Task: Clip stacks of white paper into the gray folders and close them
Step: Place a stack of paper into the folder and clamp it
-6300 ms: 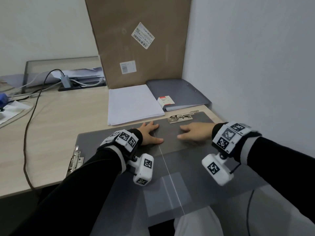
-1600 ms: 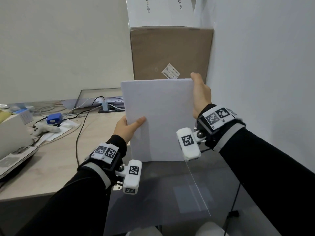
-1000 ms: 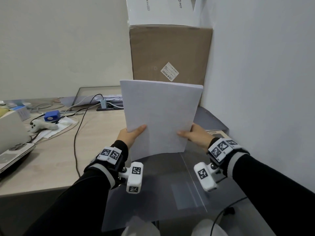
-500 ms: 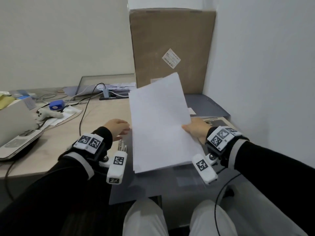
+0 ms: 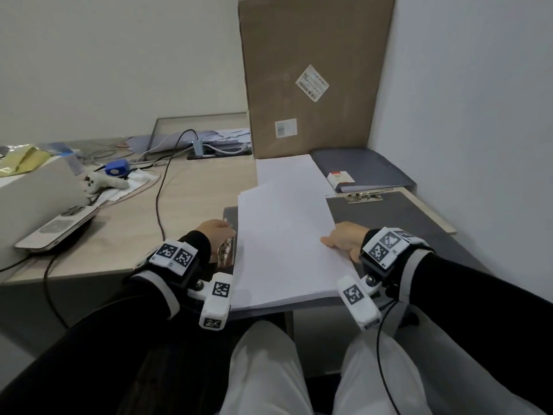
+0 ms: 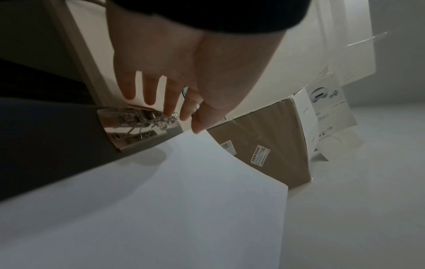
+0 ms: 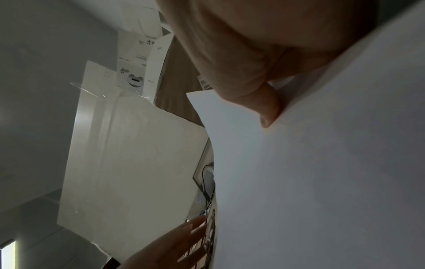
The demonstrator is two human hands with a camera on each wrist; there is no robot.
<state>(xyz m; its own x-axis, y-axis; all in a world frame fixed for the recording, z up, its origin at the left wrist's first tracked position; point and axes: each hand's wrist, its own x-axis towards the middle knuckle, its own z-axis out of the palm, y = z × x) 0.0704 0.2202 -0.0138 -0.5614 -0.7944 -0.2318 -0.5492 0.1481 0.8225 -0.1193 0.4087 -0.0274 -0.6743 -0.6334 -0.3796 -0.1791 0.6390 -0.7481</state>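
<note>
A light wood-grain desk [image 5: 191,199] fills the left and middle of the head view. An open gray folder [image 5: 389,223] lies at its lower right, overhanging the near edge. At upper right a closed gray folder [image 5: 368,167] lies by the wall, a stack of white paper [image 5: 287,172] just left of it, a tall cardboard box [image 5: 311,73] standing behind. At left lie a white game controller [image 5: 103,182], a blue gadget [image 5: 116,168], a black cable [image 5: 160,199] and a flat white device [image 5: 59,227].
</note>
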